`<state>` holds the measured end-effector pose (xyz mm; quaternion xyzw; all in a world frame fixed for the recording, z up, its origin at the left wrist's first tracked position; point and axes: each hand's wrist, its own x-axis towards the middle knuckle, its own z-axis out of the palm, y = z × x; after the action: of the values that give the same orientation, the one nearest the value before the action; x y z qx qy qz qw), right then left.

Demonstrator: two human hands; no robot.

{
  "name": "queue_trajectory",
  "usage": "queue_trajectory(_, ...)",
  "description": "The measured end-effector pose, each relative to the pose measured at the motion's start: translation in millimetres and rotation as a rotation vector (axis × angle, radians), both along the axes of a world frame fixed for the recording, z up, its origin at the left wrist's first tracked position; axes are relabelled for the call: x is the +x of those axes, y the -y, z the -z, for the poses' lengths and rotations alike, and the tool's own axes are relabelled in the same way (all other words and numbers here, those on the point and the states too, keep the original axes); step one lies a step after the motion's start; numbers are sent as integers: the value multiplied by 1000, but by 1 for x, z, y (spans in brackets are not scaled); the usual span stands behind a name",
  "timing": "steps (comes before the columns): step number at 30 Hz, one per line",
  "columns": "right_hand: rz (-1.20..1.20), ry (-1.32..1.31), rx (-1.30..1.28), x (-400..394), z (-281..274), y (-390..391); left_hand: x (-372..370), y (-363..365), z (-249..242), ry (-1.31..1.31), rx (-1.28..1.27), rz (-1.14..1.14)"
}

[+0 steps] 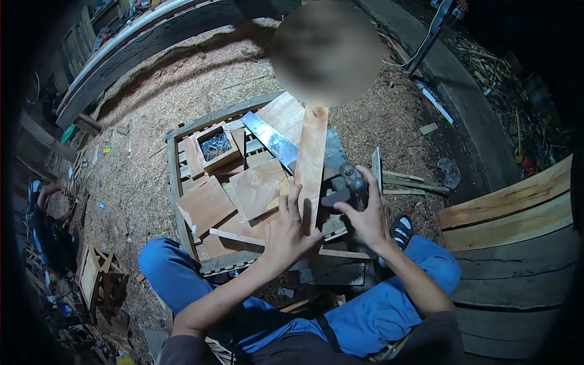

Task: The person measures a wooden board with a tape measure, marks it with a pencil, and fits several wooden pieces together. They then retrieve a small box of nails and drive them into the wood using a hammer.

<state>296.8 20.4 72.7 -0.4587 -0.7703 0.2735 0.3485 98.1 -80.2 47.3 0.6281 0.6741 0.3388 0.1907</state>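
Observation:
A long pale wooden board [312, 158] stands tilted in front of me, its far end running up to a blurred round patch. My left hand [287, 234] grips its near end, fingers along the left side and thumb across the bottom. Just right of the board, my right hand [369, 220] is curved around a dark, rounded tool [351, 182], thumb to the left and index finger over its top; its exact kind does not show. A handsaw [271, 140] with a shiny blade lies behind the board.
A slatted wooden pallet [176, 194] carries flat wood pieces [207, 205] and a wooden box [226, 159] holding nails [215, 146]. Wide planks [508, 225] lie at right. A long beam [164, 39] crosses the back left. Wood shavings [146, 115] cover the ground.

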Motion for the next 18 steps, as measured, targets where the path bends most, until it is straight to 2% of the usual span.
queue_trajectory(9,-72,179,0,-4,12,-6,0,-6,-12,-34,-79,-13)
queue_trajectory(18,-111,59,46,-19,26,-16,-2,-10,-12,-1,-69,-18)
